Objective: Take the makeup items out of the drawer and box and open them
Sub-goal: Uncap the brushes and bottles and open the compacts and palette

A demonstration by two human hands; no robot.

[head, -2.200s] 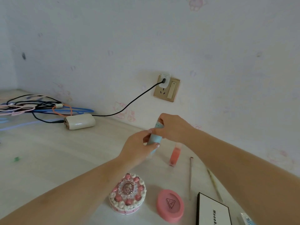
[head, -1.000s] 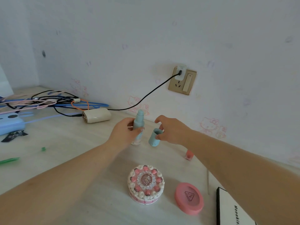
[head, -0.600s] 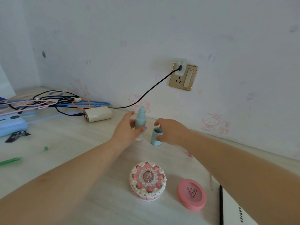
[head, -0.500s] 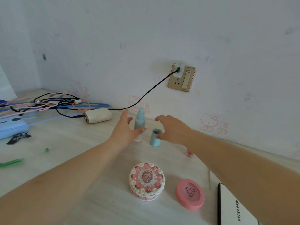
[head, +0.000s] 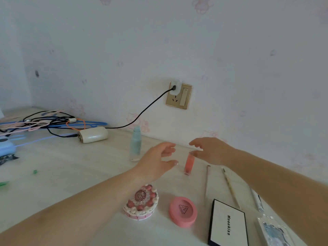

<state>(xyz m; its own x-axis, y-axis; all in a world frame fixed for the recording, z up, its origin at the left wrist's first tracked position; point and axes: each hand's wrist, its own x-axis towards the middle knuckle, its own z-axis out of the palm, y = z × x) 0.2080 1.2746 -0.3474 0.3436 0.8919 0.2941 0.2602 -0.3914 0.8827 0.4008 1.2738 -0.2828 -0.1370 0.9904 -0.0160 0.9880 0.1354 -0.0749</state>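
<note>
In the frame's middle, my open left hand (head: 156,161) and right hand (head: 210,150) flank a slim, glossy pink tube (head: 189,164), the right fingertips touching its clear cap.

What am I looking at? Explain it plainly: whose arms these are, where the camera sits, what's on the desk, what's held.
There is no machine here. These are a person's two bare arms, filmed by one camera worn on the head and looking down at a desk. The left hand is open and holds nothing. The right hand reaches the top of an upright pink tube; whether it pinches it is unclear. A blue bottle stands behind. Nearer lie a cake-shaped box, a pink compact, a palette and brushes. Cables lie at the left.
</note>
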